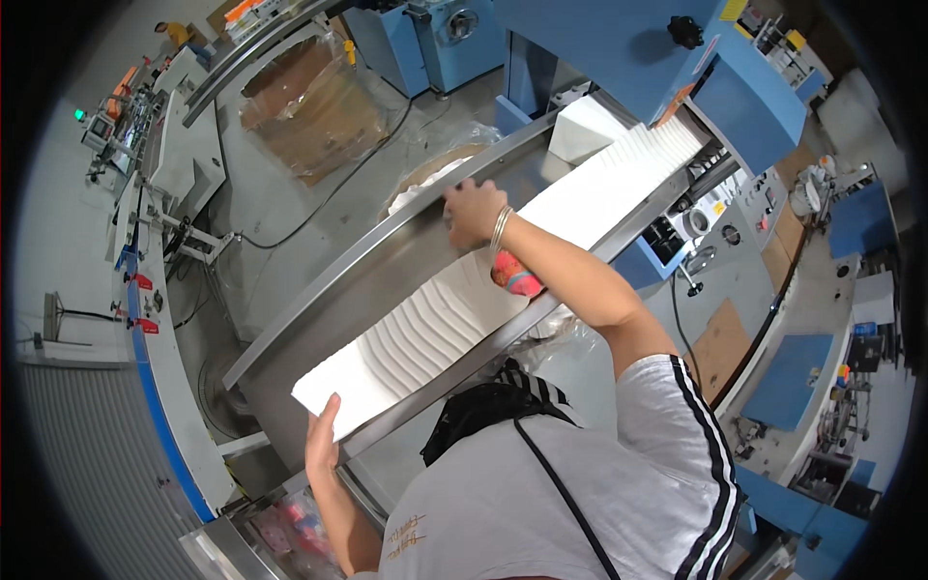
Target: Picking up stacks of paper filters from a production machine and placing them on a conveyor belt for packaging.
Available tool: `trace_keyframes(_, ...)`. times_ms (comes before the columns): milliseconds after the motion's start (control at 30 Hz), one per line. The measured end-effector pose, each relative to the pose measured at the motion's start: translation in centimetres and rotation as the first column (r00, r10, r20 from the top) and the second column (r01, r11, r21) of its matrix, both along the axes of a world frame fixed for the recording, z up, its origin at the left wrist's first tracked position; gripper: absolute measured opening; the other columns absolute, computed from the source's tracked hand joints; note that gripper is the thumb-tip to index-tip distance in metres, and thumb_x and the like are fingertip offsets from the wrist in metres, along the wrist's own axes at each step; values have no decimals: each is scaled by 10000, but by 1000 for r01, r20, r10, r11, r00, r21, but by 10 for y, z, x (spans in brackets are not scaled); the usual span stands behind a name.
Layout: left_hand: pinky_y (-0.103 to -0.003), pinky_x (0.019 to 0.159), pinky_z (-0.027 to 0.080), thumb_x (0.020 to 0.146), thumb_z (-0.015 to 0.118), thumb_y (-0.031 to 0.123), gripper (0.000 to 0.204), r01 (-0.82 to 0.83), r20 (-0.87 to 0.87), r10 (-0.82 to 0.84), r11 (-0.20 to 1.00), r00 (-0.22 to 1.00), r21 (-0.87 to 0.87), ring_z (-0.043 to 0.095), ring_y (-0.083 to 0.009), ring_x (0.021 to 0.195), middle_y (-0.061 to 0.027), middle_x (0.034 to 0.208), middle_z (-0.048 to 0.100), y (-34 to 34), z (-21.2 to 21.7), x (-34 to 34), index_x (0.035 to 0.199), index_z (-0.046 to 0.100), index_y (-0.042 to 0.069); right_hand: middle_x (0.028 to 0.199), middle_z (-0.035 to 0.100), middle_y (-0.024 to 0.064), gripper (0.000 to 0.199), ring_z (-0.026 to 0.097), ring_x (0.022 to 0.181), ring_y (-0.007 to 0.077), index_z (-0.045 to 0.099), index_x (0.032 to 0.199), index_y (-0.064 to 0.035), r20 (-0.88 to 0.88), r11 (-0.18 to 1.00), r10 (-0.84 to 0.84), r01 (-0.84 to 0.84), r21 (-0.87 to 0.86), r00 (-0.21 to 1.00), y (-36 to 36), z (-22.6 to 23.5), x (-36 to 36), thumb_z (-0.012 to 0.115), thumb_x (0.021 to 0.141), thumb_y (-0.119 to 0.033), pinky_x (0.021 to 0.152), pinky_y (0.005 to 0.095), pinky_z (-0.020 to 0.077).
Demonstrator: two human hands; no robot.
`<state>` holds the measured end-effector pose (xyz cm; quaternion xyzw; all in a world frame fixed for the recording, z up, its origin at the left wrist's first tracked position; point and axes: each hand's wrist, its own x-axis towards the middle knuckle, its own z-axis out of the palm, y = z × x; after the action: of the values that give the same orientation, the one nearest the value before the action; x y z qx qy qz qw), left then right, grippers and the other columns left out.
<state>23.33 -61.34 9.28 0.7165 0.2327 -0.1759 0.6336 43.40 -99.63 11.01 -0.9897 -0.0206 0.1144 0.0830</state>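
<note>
A long row of white folded sheets (416,333), perhaps tissue paper, lies along a sloping metal trough (319,353). At its lower left end my left hand (324,440) rests with fingers stretched out and thumb apart, bracing the end face. My right hand (474,213), with bangles at the wrist, is over the trough near its far rim. Its fingers are curled and slightly blurred; whatever they hold is hidden. Under my right forearm a red, patterned object (517,275) shows beside the stack. A second white row (609,184) continues up to the right, with a white block (585,130) beside it.
A blue machine (599,48) stands over the trough's upper right end. Beyond the far rim, a cardboard box with clear plastic (309,111) sits on the floor near a black cable (329,184). Another bench (793,387) runs along the right.
</note>
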Motion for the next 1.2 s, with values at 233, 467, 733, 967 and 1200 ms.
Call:
trace_keyframes(233,-357,1138,168,861,676,323,862,-25,23,26,999,999,-30,235,-259,1389,-149,1499,264,18,-23,-1,1458,176,-45,1206,563,136,423,525,1154,333,541,1155,-87,156,932,-254,284,-223,955,-119,-10,44,641,798,-289,813,458,485)
trace_keyframes(467,-353,1138,166,864,669,356,860,-25,7,25,1000,1000,-11,260,-257,1378,-148,1482,303,8,-9,-8,1453,191,-51,781,656,184,291,635,737,380,638,884,-67,201,961,-172,119,249,964,-66,45,-85,524,922,-332,646,443,494)
trace_keyframes(733,-355,1137,137,809,714,388,988,6,26,-5,1000,1000,-19,212,-268,1399,-163,1506,244,-6,6,4,1471,115,-37,667,618,181,478,625,663,360,610,794,-14,186,940,-68,0,341,980,-9,16,-136,563,887,-480,631,426,488)
trace_keyframes(967,-377,1143,126,800,713,350,984,59,151,-49,996,987,-64,202,-281,1402,-184,1494,253,26,4,2,1474,95,-14,620,585,162,626,622,615,320,566,877,30,105,943,-71,32,332,992,50,17,-146,591,830,-594,579,397,460)
trace_keyframes(1200,-353,1102,242,810,703,340,917,-60,5,61,988,998,-142,309,-255,1349,-138,1464,328,139,11,-31,1467,164,-5,811,668,54,569,612,741,175,596,1124,35,-78,713,1,54,699,997,119,-13,-136,632,870,-473,677,316,484)
